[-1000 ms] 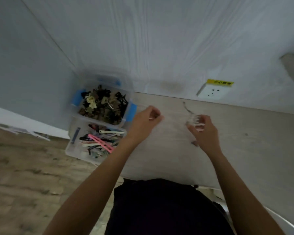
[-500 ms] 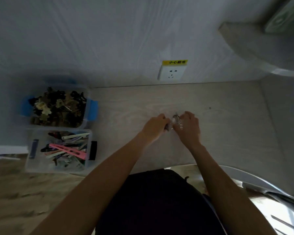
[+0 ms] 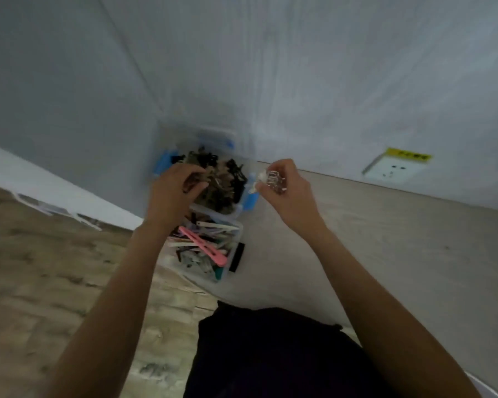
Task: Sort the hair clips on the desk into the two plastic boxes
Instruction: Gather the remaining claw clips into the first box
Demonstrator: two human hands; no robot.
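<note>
Over far box [image 3: 243,206], hands clutching clips [image 3: 273,179].

Head view, steeply downward, close

Two boxes sit at the worktop's [image 3: 385,254] left edge: claw-clip box [image 3: 243,206] behind, flat-clip box [image 3: 232,249] before it.

Both forearms were bare to the lower edge of the frame, with no sleeves, watch, rings or bands to be seen. The left hand [image 3: 173,193] and right hand [image 3: 288,193] wore no gloves. At six o'clock, a dark, near-black garment [image 3: 270,354] covered the person's front, plain and unmarked.
</note>
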